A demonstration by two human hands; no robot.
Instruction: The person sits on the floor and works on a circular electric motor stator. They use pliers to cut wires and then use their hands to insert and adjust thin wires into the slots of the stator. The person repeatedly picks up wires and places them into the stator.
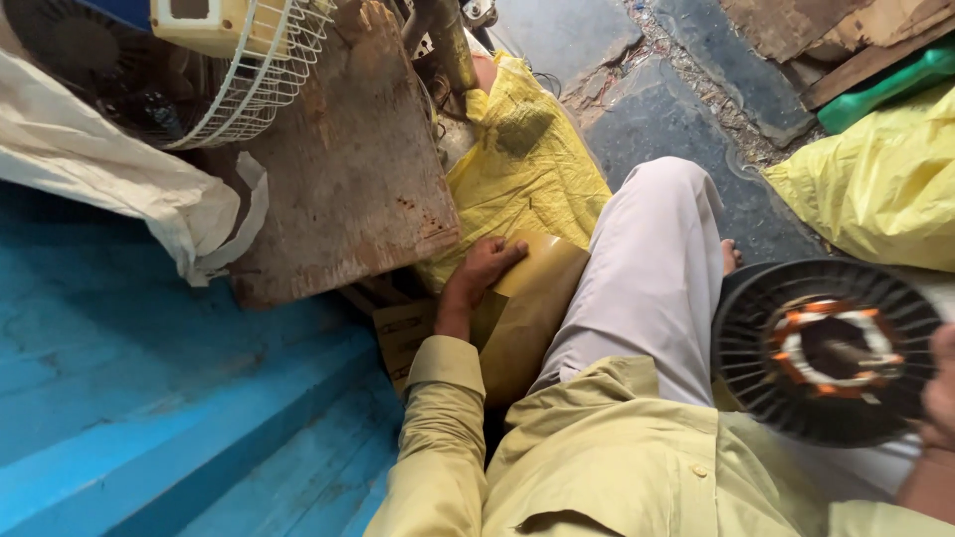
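Left grip [487, 267] flat on tan sheet [532, 298], right grip [940, 398] beside motor stator [826, 348]

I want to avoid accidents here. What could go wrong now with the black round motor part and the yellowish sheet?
The right hand touches only the edge of the black finned motor part, so it might slip off the lap. The left hand presses the yellowish sheet beside a rusty metal plate; its rough edge could scratch the hand.

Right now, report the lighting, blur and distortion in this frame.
Head view: soft daylight, no harsh glare; wide-angle bending at the edges; left hand on the tan sheet is sharp; right hand, cut by the edge at the black finned motor part, looks slightly blurred.
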